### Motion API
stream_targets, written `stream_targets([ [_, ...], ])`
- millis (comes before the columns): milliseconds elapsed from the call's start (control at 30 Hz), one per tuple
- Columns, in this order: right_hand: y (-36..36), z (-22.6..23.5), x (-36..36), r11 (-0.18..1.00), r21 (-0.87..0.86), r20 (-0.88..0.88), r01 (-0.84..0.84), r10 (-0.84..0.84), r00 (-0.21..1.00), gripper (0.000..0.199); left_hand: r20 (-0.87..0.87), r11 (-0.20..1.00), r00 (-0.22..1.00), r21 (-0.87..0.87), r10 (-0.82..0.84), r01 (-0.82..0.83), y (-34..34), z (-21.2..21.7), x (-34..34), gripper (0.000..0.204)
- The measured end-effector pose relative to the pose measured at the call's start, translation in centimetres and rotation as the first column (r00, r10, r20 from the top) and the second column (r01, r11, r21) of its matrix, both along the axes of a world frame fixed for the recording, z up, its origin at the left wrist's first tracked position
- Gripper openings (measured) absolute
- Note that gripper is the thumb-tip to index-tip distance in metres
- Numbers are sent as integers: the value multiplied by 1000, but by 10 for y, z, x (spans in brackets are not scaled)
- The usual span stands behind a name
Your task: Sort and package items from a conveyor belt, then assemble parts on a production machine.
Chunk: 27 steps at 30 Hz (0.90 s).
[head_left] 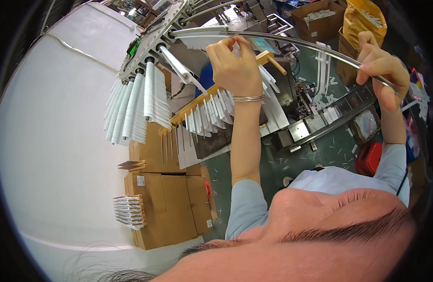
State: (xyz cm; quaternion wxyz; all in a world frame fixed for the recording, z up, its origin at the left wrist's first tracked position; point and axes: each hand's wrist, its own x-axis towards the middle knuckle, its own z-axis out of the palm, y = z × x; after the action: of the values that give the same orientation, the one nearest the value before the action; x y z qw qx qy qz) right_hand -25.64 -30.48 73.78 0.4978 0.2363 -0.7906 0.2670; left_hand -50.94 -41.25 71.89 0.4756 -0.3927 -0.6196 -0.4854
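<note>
A long, thin metal rod point(315, 46) runs from the pegged rack point(156, 29) at the upper left to my right hand point(385, 70), whose fingers are closed around its near end. Thin white pieces point(197, 35) hang in a row at the rod's far end, beside a peg of the rack. My left hand point(236, 66) is raised against the end of this row, fingers curled in a pinch just under the rod; what lies between the fingertips is hidden. More rows of white pieces point(155, 94) hang from neighbouring pegs.
Below my left hand, a wooden bar point(190, 108) carries metal pins with white pieces. A machine with a conveyor track point(329, 122) stands at right. Cardboard boxes point(171, 202) are at lower left, a yellow bag point(364, 23) at upper right, a red container point(368, 159) on the floor.
</note>
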Motion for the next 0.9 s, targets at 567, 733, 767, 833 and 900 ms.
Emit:
stream_targets([
  [567,2,-46,25,845,-527,-139,92,-192,971,35,113,637,666,-215,-737,741,-25,-42,81,20],
  [733,7,-81,-16,559,-804,-55,-205,274,960,36,499,514,418,65,-759,855,-26,-54,108,32],
  [767,0,-88,-26,489,-843,-8,-223,405,914,38,504,476,324,206,-800,855,-29,-55,108,34],
  [833,-34,-90,-45,457,-875,78,-160,457,886,38,496,474,337,178,-800,863,-53,-60,103,34],
  [900,-70,-89,-69,433,-895,144,-104,502,853,39,446,435,358,82,-820,897,-77,-65,88,36],
])
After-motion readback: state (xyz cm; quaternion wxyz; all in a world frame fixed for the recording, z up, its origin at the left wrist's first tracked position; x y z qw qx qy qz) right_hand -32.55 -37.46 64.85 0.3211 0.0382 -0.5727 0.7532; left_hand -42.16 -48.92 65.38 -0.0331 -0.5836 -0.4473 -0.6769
